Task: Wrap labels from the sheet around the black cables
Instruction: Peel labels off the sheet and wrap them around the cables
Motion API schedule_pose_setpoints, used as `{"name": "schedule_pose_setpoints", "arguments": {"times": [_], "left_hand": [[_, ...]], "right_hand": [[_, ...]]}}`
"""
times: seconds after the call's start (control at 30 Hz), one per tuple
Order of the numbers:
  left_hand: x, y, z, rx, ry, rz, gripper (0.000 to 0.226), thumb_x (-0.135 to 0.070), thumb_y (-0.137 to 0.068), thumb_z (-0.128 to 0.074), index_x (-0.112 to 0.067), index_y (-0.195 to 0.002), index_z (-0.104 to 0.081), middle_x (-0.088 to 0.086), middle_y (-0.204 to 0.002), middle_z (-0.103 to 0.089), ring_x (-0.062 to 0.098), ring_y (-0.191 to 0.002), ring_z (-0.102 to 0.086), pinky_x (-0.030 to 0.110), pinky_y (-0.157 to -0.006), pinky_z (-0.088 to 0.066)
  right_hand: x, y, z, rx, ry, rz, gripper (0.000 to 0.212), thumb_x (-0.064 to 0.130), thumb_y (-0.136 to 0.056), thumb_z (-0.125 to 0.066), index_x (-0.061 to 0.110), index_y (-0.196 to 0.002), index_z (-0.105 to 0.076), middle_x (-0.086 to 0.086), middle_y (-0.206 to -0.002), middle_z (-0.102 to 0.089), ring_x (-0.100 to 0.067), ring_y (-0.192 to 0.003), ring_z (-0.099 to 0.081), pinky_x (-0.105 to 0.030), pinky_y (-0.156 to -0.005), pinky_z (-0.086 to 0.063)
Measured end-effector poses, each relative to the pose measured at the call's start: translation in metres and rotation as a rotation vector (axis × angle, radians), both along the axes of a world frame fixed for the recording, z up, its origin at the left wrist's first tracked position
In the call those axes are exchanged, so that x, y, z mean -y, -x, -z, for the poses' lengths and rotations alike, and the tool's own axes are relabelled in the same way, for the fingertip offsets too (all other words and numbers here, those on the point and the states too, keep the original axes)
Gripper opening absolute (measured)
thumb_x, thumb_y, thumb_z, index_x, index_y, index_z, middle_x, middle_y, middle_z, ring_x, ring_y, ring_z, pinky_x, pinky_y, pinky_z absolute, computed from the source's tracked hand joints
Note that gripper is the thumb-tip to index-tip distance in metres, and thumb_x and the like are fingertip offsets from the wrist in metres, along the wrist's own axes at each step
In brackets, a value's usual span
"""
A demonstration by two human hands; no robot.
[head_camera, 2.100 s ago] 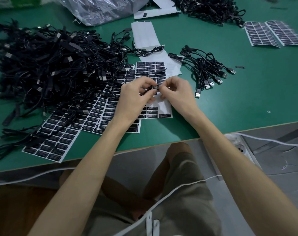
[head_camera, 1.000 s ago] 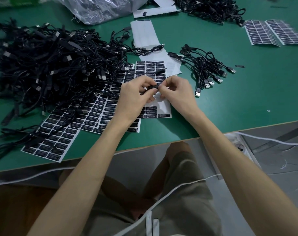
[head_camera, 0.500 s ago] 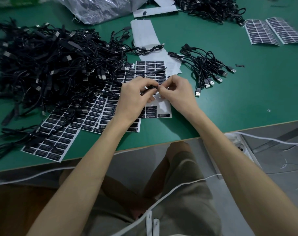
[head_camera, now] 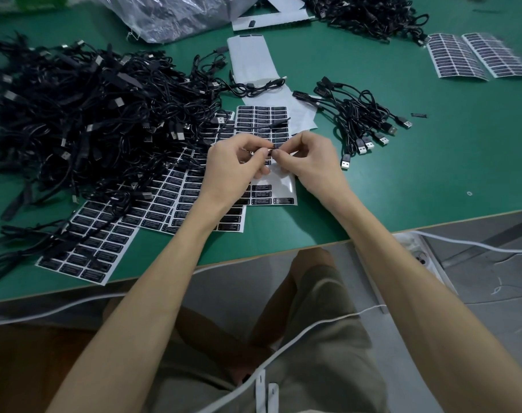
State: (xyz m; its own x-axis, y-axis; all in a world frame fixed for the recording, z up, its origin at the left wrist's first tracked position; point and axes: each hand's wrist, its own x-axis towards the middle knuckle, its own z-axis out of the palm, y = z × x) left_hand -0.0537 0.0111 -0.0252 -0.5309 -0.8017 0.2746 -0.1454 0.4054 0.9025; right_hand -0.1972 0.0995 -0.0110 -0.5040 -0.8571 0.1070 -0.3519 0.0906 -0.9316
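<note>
My left hand (head_camera: 234, 166) and my right hand (head_camera: 310, 162) meet fingertip to fingertip above a white label sheet (head_camera: 264, 123) with rows of black labels. Between them they pinch a thin black cable (head_camera: 276, 125) with a small black label at the pinch point; the cable runs up and left toward the pile. The label itself is mostly hidden by my fingers. A large tangled pile of black cables (head_camera: 83, 114) lies to the left. A small bundle of cables (head_camera: 359, 120) with USB plugs lies to the right.
More label sheets (head_camera: 89, 245) lie under the pile at the front left, and two more sheets (head_camera: 480, 55) at the far right. A plastic bag (head_camera: 176, 13) and another cable heap (head_camera: 370, 13) are at the back. The table edge (head_camera: 283, 254) runs near my knees.
My hands have stayed in place over the sheet. The fingers shifted slightly around the cable and label between them.
</note>
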Motion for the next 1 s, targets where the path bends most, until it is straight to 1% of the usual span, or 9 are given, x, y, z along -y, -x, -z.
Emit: {"name": "schedule_pose_setpoints", "arguments": {"times": [0.07,0.17,0.27,0.37,0.5,0.63,0.73,0.87,1.0], "left_hand": [[0.0,-0.0003,-0.0001,0.005,-0.006,-0.002,0.013,-0.005,-0.096,-0.067,-0.011,-0.104,-0.075,0.001,-0.081,-0.076,0.016,-0.069,-0.075,0.029,-0.064,-0.06],[-0.0013,-0.0007,-0.0004,0.005,-0.016,-0.002,0.013,-0.003,-0.097,-0.065,-0.01,-0.103,-0.074,0.003,-0.078,-0.075,0.017,-0.068,-0.075,0.028,-0.063,-0.06],[-0.0019,-0.0013,-0.0019,-0.001,-0.017,-0.006,0.012,-0.001,-0.097,-0.065,-0.006,-0.105,-0.074,0.005,-0.077,-0.074,0.018,-0.068,-0.075,0.027,-0.063,-0.059],[-0.0028,-0.0012,-0.0034,-0.006,-0.022,-0.012,0.012,0.0,-0.097,-0.065,-0.003,-0.106,-0.073,0.006,-0.076,-0.074,0.018,-0.066,-0.075,0.024,-0.062,-0.057],[-0.004,-0.0017,-0.0041,0.011,-0.014,-0.015,0.012,-0.001,-0.097,-0.065,-0.004,-0.106,-0.073,0.005,-0.074,-0.073,0.015,-0.064,-0.074,0.023,-0.061,-0.057],[-0.003,-0.0023,-0.0042,0.013,0.0,-0.008,0.012,-0.002,-0.097,-0.066,-0.006,-0.105,-0.074,0.004,-0.076,-0.073,0.016,-0.066,-0.074,0.026,-0.062,-0.058],[-0.0035,-0.0015,-0.0041,0.018,0.016,0.009,0.011,-0.004,-0.096,-0.068,-0.009,-0.103,-0.076,0.006,-0.083,-0.075,0.016,-0.068,-0.074,0.029,-0.062,-0.06],[-0.004,-0.0005,-0.0032,0.021,0.015,0.015,0.012,-0.006,-0.096,-0.069,-0.015,-0.1,-0.075,0.005,-0.086,-0.076,0.016,-0.068,-0.075,0.025,-0.062,-0.058],[-0.0046,0.0001,-0.0031,0.02,0.058,-0.006,0.008,-0.011,-0.096,-0.071,-0.014,-0.102,-0.075,0.002,-0.086,-0.077,0.013,-0.068,-0.074,0.025,-0.068,-0.06]], "right_hand": [[-0.0004,0.0004,0.0001,0.006,0.007,-0.004,0.017,0.013,-0.091,-0.077,0.0,-0.097,-0.068,-0.011,-0.085,-0.075,-0.029,-0.077,-0.074,-0.046,-0.077,-0.059],[-0.0019,0.0012,-0.0008,0.06,0.036,-0.003,0.031,0.009,-0.087,-0.079,0.003,-0.111,-0.06,-0.011,-0.09,-0.075,-0.034,-0.071,-0.073,-0.043,-0.07,-0.059],[-0.0017,0.0023,-0.0006,0.052,0.033,-0.034,0.029,0.008,-0.091,-0.076,0.005,-0.117,-0.063,-0.009,-0.092,-0.075,-0.037,-0.075,-0.072,-0.049,-0.076,-0.061],[-0.0004,0.0034,0.001,-0.011,0.029,-0.053,0.018,0.005,-0.095,-0.068,0.006,-0.113,-0.07,-0.006,-0.098,-0.074,-0.027,-0.088,-0.072,-0.045,-0.085,-0.059],[0.0008,0.003,0.0017,0.0,0.044,-0.043,0.019,0.001,-0.098,-0.058,0.007,-0.111,-0.072,-0.004,-0.099,-0.074,-0.013,-0.084,-0.068,-0.031,-0.079,-0.056],[0.0009,0.0031,0.0025,0.031,0.06,-0.036,0.014,0.017,-0.1,-0.064,0.009,-0.108,-0.073,-0.01,-0.098,-0.075,-0.021,-0.079,-0.071,-0.043,-0.081,-0.059],[0.0004,0.0038,0.0041,0.019,0.078,-0.067,0.009,0.014,-0.095,-0.073,0.009,-0.103,-0.072,-0.011,-0.091,-0.073,-0.024,-0.079,-0.068,-0.046,-0.081,-0.057],[0.0003,0.0068,0.0053,0.046,0.098,-0.086,0.012,0.009,-0.093,-0.074,0.007,-0.104,-0.069,-0.016,-0.086,-0.069,-0.021,-0.076,-0.06,-0.037,-0.073,-0.051],[0.0002,0.0081,0.0065,0.099,0.133,-0.058,0.008,0.006,-0.092,-0.074,0.011,-0.097,-0.07,-0.002,-0.073,-0.064,-0.014,-0.067,-0.058,-0.024,-0.064,-0.048]]}}
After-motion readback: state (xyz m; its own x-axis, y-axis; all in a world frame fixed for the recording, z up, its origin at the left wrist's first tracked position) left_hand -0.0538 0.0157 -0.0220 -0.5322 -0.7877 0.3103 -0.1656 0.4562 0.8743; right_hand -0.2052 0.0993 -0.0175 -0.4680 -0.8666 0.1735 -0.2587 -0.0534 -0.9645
